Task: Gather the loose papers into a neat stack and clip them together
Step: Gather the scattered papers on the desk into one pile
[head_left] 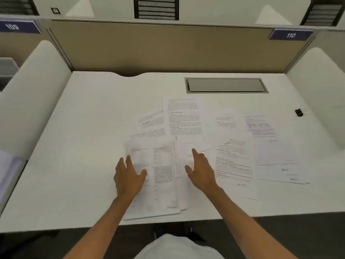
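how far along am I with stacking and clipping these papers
Early on. Done: a few sheets already overlap in a rough pile near the desk's front edge. In hand: the left hand lies flat on that pile, and the right hand rests on sheets beside it. Left: the pages fanned out behind and to the right are not yet gathered, and the black binder clip sits untouched at far right.

Desk [84, 146]: bare surface left of the left hand [128, 176], open to the side wall [33, 94]. Papers [233, 146] spread ahead and right of the right hand [200, 170]. Binder clip [298, 112] far right, alone. Recessed cable tray [225, 85] and back partition [168, 47] beyond.
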A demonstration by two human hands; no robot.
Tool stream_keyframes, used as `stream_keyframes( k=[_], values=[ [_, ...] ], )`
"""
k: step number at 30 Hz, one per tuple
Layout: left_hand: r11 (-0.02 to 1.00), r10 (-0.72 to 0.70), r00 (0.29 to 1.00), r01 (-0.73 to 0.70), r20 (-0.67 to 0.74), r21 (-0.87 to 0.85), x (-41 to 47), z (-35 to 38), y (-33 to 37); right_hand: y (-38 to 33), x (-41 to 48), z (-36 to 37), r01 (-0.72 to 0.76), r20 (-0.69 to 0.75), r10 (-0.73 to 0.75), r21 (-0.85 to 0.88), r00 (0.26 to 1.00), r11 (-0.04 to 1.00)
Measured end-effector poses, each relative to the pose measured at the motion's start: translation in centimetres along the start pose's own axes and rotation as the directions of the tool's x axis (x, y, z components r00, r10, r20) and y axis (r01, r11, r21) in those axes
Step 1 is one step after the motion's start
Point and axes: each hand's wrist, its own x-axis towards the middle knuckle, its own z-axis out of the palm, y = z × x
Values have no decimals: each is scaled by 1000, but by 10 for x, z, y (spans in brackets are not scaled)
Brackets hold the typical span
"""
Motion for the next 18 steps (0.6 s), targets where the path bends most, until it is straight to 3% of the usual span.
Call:
stream_keyframes(
  k=[2,6,12,18],
  values=[
    [994,-106,993,107,-55,14,-4,1,-5,-2,1,6,-83,10,83,69,997,994],
    [970,-242,970,242,5,-12,-8,7,-12,-7,2,21,-193,16,192,119,981,974],
    [884,-316,942,336,113,-325,-5,13,-8,-21,4,37,-202,7,202,128,979,971],
    [802,-351,921,388,167,-454,4,12,-9,-27,7,41,-224,0,227,156,974,962]
  ],
)
